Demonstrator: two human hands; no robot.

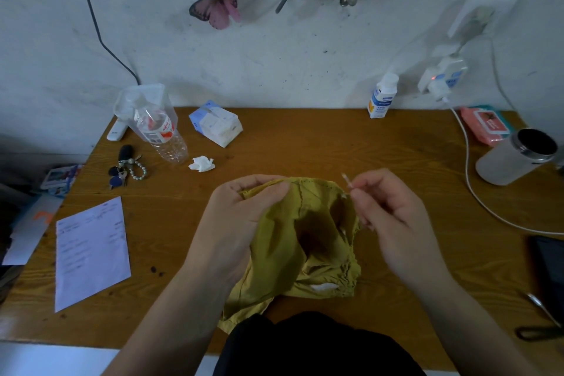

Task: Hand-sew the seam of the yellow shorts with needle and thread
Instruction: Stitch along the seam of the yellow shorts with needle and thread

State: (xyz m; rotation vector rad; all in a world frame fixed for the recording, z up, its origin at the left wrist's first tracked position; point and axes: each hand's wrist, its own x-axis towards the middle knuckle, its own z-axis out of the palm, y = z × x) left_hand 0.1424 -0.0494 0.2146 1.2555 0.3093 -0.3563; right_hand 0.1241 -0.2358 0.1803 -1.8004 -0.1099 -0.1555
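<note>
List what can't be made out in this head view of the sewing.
- Thread: too thin to see near the right hand.
- Needle: only a small blurred sliver shows above the fingertips; its point is unclear.
- Seam: the left hand bunches and covers the yellow shorts there.
- Paper sheet: print too small to read.
- Dark flat object: cut off by the right edge.

Needle and thread too small to discern; scissors (pixel 540 319) cut off at right edge.
</note>
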